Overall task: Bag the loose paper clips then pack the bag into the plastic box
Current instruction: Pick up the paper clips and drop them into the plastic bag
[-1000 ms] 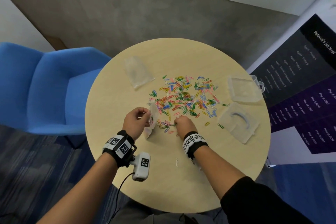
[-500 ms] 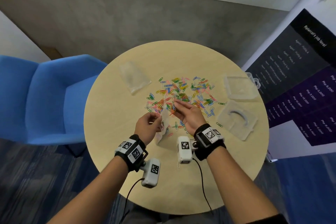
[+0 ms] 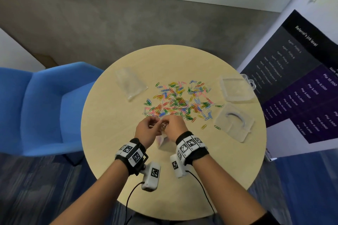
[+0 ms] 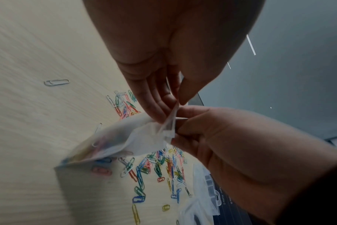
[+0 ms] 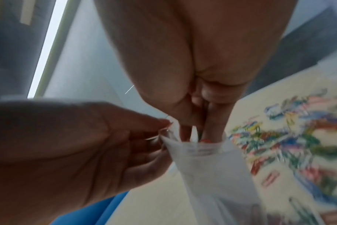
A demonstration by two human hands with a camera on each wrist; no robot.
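Head view, round table point(image 3: 109, 151) centre frame. Both hands meet at lower centre, just below the pile of paper clips point(image 3: 180, 102).

Left hand point(image 3: 146, 131) – thumb and fingers curled, pinching one edge of the mouth of the small clear bag point(image 4: 125, 141). Bag hangs from that pinch, its bottom corner resting on the wood; coloured clips show through the film at the lower end.

Right hand point(image 3: 174, 128) – fingertips bunched and pushed down into the bag's mouth point(image 5: 202, 146), something red and white between them; right wrist view is blurred, so I cannot tell exactly what they grip, likely clips.

Most clips lie loose in a wide scatter above the hands, a few strays toward the right.

Plastic box point(image 3: 236, 88) sits open at the right edge of the table, upper right of the pile. A second clear tray-like piece point(image 3: 233, 122) lies just below it – lid or box, cannot tell. Spare clear bag point(image 3: 130, 84) lies flat at upper left of the pile. Blue chair point(image 3: 42, 107) at left of frame, a dark printed poster point(image 3: 301, 82) at right
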